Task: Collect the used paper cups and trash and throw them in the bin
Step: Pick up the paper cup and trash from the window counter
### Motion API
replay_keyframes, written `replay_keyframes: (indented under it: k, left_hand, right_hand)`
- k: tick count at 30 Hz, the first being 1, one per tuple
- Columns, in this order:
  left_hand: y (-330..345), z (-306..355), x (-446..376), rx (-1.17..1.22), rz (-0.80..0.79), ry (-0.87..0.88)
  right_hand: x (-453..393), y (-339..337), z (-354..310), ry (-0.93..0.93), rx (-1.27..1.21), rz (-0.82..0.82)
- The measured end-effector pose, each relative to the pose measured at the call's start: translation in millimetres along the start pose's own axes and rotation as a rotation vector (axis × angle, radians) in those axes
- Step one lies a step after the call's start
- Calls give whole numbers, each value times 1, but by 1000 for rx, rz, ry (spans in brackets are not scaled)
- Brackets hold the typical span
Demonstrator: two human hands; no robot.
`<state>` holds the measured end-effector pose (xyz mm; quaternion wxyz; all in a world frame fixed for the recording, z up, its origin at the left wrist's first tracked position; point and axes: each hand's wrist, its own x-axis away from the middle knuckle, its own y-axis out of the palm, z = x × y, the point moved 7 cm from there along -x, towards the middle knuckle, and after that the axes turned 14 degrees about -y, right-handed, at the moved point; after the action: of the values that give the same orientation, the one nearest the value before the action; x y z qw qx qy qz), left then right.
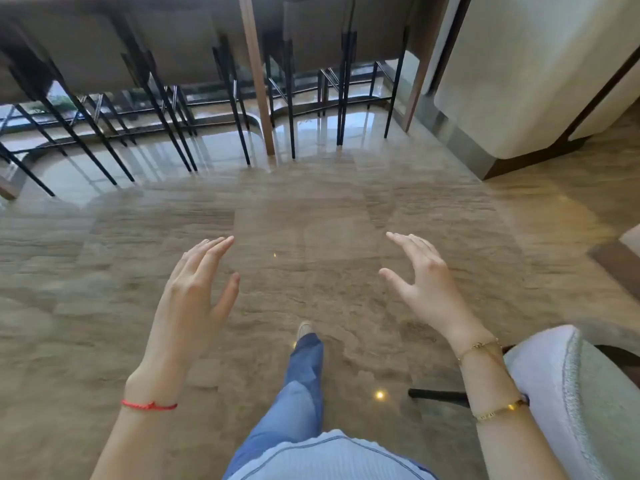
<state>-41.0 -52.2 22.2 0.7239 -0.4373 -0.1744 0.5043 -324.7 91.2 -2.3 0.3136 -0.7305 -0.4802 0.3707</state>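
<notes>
Cups, trash and bin were all absent from the head view; nowhere on the polished stone floor [311,237] did a paper cup, a scrap or a container show, so where they stood could not be told from this picture. Both hands were empty. The left hand [197,289] was held out in front, grip released, fingers straight and close together, thumb apart, palm turned inward. The right hand [422,282] mirrored it on the other side, also released, fingers spread and slightly curled, thumb pointing toward the left hand. The two hands were well apart, with only bare floor between them. A red string bracelet [149,406] circled the left wrist and thin gold bracelets [479,348] the right.

Below the hands a leg in blue jeans [304,375] reached forward, the shoe tip [304,329] on the floor, which suggested walking. A pale upholstered chair [571,393] stood just beside the right forearm at the near right. At the far left a row of bar stools [173,98] on thin black legs lined a counter edge, and a cream-coloured curved unit [519,81] filled the far right.

As for progress, nothing was carried and nothing to collect was visible, so the stage was unclear: either the collecting had not begun or a load was already binned. I judged the person was between pickups, heading somewhere.
</notes>
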Motion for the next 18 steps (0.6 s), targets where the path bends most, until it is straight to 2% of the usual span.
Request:
replay_keyframes:
  k: [5, 11, 18]
  left_hand:
    - [29, -3, -111, 24, -32, -18]
    - [46, 10, -261, 12, -40, 45]
    - [87, 31, -400, -7, -128, 86]
  right_hand:
    - [-101, 8, 35, -11, -1, 6]
    - [-228, -6, 79, -2, 32, 75]
    - [-335, -7, 142, 72, 34, 94]
